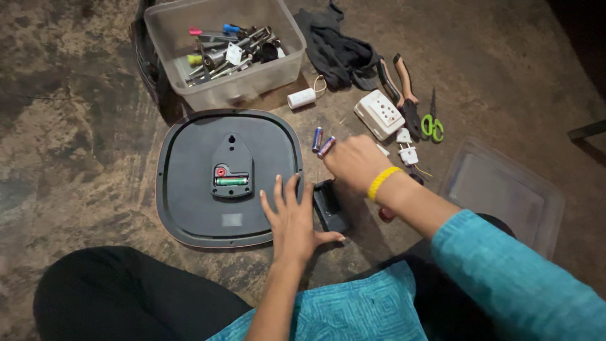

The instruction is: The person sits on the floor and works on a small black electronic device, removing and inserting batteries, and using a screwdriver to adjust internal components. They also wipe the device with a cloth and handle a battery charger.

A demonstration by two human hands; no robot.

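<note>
Fingers of the left hand [291, 218] lie spread wide and flat, pressing on the lower right edge of a black wall clock [189, 183] that rests face down on the mottled brown floor [69, 132]; the thumb reaches out to the right, beside a small black cover [328, 205] lying just off the clock's rim, and nothing is gripped in this hand. Set in the middle of the clock's back is the movement housing [231, 167], with a green battery [231, 181] seated in its slot and a red knob just above it. The right hand [355, 163], with a yellow band [383, 182] at the wrist, is curled over near the clock's right side, and its fingers pinch one battery [326, 146] at the tips; a second, blue battery [317, 139] lies just beside it, and whether the fingers touch that one too cannot be told. Beyond the hand sit a white socket box [379, 113], two small white plug adapters [407, 148], green-handled scissors [433, 123], pliers with orange and black grips [401, 88] and a dark cloth [338, 53]. Above the clock stands a clear plastic tub [224, 47] of assorted tools, with a small white cylinder [301, 98] next to it. A clear plastic lid [502, 192] lies well apart on the right.
</note>
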